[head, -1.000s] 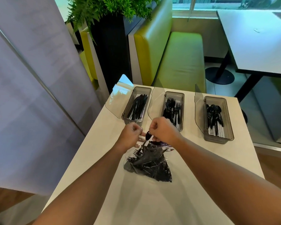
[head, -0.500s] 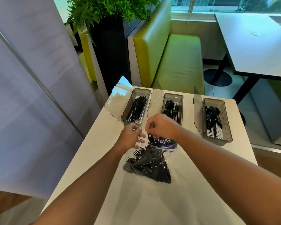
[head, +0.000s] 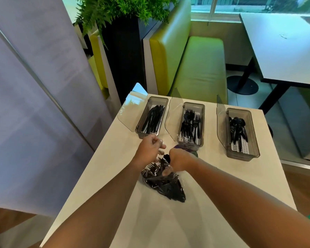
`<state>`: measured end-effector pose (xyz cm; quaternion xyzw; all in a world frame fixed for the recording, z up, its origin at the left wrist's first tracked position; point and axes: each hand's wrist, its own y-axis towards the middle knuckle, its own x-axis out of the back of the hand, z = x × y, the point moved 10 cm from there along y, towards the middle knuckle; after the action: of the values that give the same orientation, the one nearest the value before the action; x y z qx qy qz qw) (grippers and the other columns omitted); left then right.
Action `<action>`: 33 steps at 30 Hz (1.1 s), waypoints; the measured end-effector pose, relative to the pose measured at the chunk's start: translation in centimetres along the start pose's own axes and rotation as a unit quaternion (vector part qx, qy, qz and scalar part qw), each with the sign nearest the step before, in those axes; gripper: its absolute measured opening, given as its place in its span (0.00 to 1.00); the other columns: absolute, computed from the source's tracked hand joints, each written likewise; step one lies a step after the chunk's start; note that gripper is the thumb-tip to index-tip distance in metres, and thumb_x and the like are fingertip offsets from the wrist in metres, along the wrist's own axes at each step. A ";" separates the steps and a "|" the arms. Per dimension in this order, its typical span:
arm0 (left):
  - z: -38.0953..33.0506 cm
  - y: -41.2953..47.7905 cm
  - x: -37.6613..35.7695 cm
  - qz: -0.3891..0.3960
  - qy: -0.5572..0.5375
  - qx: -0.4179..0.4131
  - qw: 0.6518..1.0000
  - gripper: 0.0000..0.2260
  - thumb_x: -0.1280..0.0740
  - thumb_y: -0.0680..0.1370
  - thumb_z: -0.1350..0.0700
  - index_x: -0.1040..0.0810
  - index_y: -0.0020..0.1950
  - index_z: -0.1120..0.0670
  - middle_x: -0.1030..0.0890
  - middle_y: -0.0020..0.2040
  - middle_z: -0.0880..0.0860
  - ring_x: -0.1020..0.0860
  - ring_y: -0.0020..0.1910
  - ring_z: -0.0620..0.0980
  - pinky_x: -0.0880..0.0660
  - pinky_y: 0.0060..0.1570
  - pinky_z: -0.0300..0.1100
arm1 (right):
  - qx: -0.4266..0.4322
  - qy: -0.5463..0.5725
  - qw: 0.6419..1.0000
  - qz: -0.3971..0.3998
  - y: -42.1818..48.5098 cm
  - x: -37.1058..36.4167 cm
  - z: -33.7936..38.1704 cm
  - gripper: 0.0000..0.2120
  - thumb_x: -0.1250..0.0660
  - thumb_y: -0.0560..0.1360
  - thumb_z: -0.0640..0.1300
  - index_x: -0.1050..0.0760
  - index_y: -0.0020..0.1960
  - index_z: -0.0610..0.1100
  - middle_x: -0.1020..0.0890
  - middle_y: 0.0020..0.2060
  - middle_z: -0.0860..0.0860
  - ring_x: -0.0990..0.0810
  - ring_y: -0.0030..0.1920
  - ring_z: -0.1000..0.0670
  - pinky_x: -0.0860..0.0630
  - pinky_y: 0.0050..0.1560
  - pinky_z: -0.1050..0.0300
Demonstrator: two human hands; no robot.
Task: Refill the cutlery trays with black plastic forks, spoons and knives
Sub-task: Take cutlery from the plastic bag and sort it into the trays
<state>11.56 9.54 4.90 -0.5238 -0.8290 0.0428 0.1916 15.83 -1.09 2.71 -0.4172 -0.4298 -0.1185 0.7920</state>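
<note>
Now left hand (head: 151,146) pinching bag (head: 164,183) (clear plastic), right hand (head: 179,161) reaching inside

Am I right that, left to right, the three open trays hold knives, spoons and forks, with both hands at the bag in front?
Not quite. The head view shows forks in the middle tray and spoons in the right tray. Knives fill the left tray, and both hands are at the bag.

Both bare forearms enter from bottom edge, converging at frame centre. Left hand (head: 151,147): wrist raised, fingers curled loosely, thumb and fingertips pinched together, palm facing right. Right hand (head: 179,160): just right of and below left, knuckles up, fist closed, fingers tucked under. Hands nearly touching, not overlapping.
</note>
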 end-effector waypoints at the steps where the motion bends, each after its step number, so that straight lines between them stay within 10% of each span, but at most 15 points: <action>1: 0.0 0.1 0.1 -0.005 0.001 0.000 1.000 0.06 0.39 0.84 0.55 0.26 0.49 0.54 0.14 0.50 0.53 0.14 0.47 0.55 0.21 0.35 0.47 | 0.005 0.007 1.000 -0.018 0.1 -0.1 0.3 0.21 0.23 0.73 0.51 0.25 0.58 0.39 0.20 0.47 0.48 0.22 0.47 0.46 0.25 0.46 0.54; 9: 0.6 0.8 -0.2 -0.029 -0.007 0.007 1.000 0.08 0.39 0.84 0.56 0.27 0.45 0.52 0.15 0.50 0.52 0.15 0.47 0.53 0.22 0.50 0.48 | -0.027 0.058 0.998 -0.024 0.2 -2.1 0.7 0.06 0.31 0.78 0.38 0.26 0.53 0.38 0.22 0.41 0.46 0.19 0.47 0.45 0.28 0.38 0.60; 14: 0.1 0.6 -1.0 -0.024 -0.017 0.004 1.000 0.08 0.39 0.84 0.56 0.27 0.46 0.53 0.15 0.52 0.52 0.15 0.49 0.52 0.21 0.48 0.48 | -0.082 0.164 0.983 -0.014 1.7 -3.9 -0.5 0.14 0.28 0.78 0.40 0.24 0.62 0.38 0.18 0.48 0.44 0.16 0.55 0.42 0.23 0.46 0.54; 22: 0.2 0.7 0.3 -0.028 -0.007 0.005 1.000 0.06 0.39 0.84 0.54 0.25 0.48 0.51 0.15 0.50 0.51 0.16 0.50 0.51 0.25 0.40 0.43 | -0.051 0.346 0.937 -0.006 0.8 -3.4 -0.8 0.11 0.23 0.70 0.37 0.25 0.39 0.42 0.24 0.33 0.48 0.26 0.32 0.51 0.30 0.32 0.60; 33: 2.2 0.3 0.3 0.003 0.022 0.068 0.997 0.07 0.42 0.85 0.53 0.28 0.51 0.54 0.14 0.49 0.52 0.20 0.32 0.47 0.27 0.29 0.41 | 0.012 0.383 0.923 0.026 0.0 -2.9 -1.2 0.14 0.27 0.76 0.43 0.23 0.59 0.42 0.17 0.52 0.40 0.18 0.51 0.44 0.21 0.54 0.49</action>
<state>10.91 10.18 2.87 -0.5125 -0.8182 0.0881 0.2453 14.82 -2.50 0.14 -0.3419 -0.0842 -0.2434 0.9037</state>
